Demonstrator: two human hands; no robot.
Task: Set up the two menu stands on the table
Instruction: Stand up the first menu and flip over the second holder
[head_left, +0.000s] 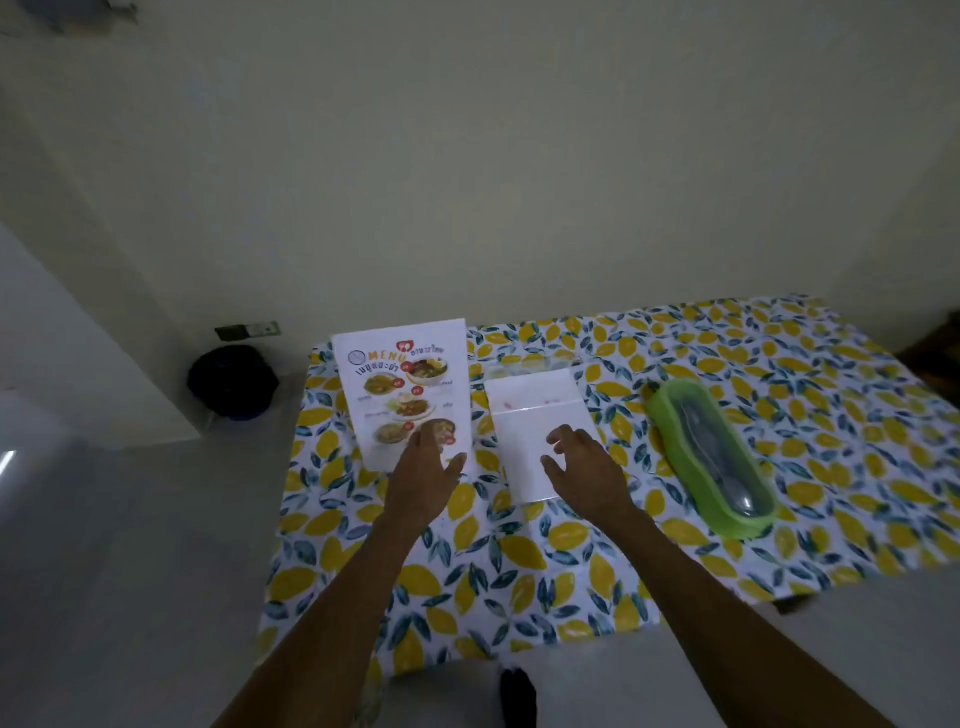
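Observation:
One menu stand (402, 384) with printed food pictures and the word MENU stands upright at the table's far left. A second menu stand (535, 415) lies flat beside it, showing its plain white back. My left hand (423, 475) reaches to the lower edge of the printed menu, fingers spread, holding nothing. My right hand (584, 467) hovers over the near part of the flat white stand with fingers apart; whether it touches the stand is unclear.
The table (519, 582) wears a cloth with yellow lemons and blue leaves. A green cutlery box (711, 457) with a clear lid lies at the right. A black bag (231, 382) sits on the floor to the left, near the wall.

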